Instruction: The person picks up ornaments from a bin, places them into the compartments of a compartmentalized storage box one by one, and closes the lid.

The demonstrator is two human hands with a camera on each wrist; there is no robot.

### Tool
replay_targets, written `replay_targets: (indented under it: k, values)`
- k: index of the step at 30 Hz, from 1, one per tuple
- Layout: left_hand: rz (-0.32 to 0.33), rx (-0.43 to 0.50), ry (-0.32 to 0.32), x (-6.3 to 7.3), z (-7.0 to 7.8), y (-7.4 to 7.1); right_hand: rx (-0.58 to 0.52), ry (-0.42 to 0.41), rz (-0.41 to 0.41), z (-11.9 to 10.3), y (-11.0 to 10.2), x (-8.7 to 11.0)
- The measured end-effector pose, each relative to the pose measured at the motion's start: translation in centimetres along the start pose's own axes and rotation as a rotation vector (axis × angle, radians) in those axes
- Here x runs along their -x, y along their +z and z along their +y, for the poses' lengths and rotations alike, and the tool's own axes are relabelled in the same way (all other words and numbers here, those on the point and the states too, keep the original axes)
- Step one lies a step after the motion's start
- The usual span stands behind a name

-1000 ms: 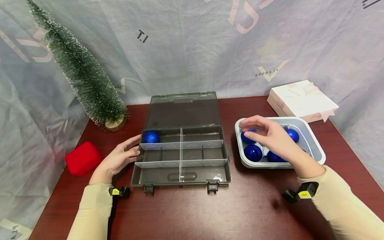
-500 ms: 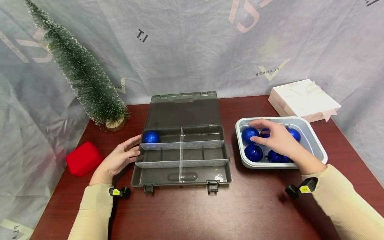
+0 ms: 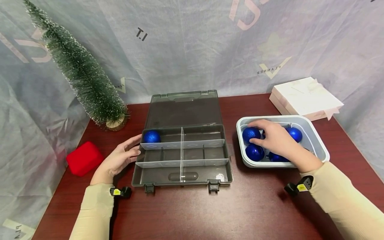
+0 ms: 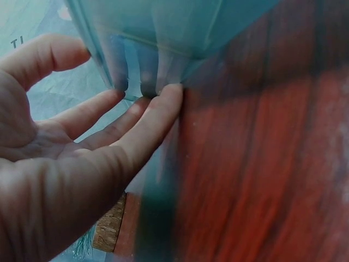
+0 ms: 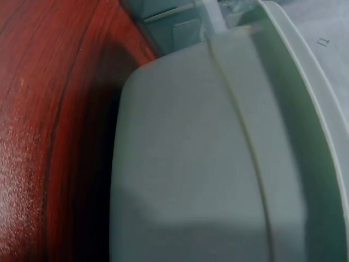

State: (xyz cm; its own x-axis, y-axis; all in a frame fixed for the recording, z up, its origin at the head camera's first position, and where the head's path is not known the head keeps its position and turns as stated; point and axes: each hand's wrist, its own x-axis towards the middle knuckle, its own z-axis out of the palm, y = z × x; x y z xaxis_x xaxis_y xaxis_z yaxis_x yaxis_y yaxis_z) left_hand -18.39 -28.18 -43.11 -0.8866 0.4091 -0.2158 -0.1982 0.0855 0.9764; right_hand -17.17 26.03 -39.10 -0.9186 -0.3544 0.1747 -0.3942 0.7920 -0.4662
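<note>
A smoky clear compartment box (image 3: 166, 171) lies with its lid open. A glittery blue bauble (image 3: 152, 137) sits in its back left compartment. My left hand (image 3: 117, 158) rests its fingertips against the box's left side; the left wrist view shows the loosely extended fingers (image 4: 158, 112) touching the wall. Inside the light grey tray (image 3: 322, 155), my right hand (image 3: 277, 138) pinches another glittery blue bauble (image 3: 251, 134) between thumb and fingers. A shiny blue bauble (image 3: 255, 152) lies just in front of it. Only the tray's outer wall (image 5: 191, 153) shows in the right wrist view; the right hand is not seen there.
More blue baubles lie in the tray, one bauble (image 3: 295, 134) behind my right hand. A pale gift box (image 3: 306, 96) stands at the back right. At left are a small frosted tree (image 3: 87, 76) and a red box (image 3: 84, 158). A grey cloth (image 3: 186, 43) hangs behind the table.
My right hand has come down into the tray, its thumb and fingers closing onto the glittery bauble at the left end. The left hand stays at the box's side.
</note>
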Motion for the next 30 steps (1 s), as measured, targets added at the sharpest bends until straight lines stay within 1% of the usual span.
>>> replay_targets:
  k: [7, 15, 25, 30]
  values:
    - [0.007, 0.001, -0.004, 0.0, -0.1, 0.0, 0.078, 0.016, -0.023, -0.3, 0.1, -0.1]
    - [0.008, -0.001, -0.004, 0.0, -0.3, -0.1, 0.082, 0.019, 0.0, -0.1, 0.4, 0.0]
    - [0.013, -0.005, -0.01, -0.1, -0.2, -0.1, 0.028, -0.008, 0.119, -0.8, -0.3, 0.4]
    - [0.017, 0.001, -0.01, -0.1, -0.2, -0.1, -0.012, 0.012, 0.169, -1.2, -0.7, 0.7]
